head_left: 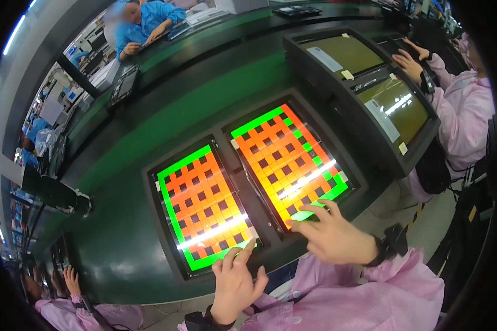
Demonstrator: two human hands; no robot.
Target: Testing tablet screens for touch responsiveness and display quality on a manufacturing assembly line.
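Two lit display panels lie side by side in a black tray. The left panel and the right panel both show orange and yellow grids with black squares and green borders. My left hand rests at the near edge of the left panel, its index fingertip by a pale tab at the corner and its thumb apart. My right hand lies over the near edge of the right panel, fingers spread and bent, fingertips touching the surface. Neither hand holds anything that I can see. Light streaks reflect across both panels.
A second black tray with two unlit panels stands at the right. Beside it a person in pink works. Across the green bench sits a person in blue. A dark cylinder stands at left, near another person's hand.
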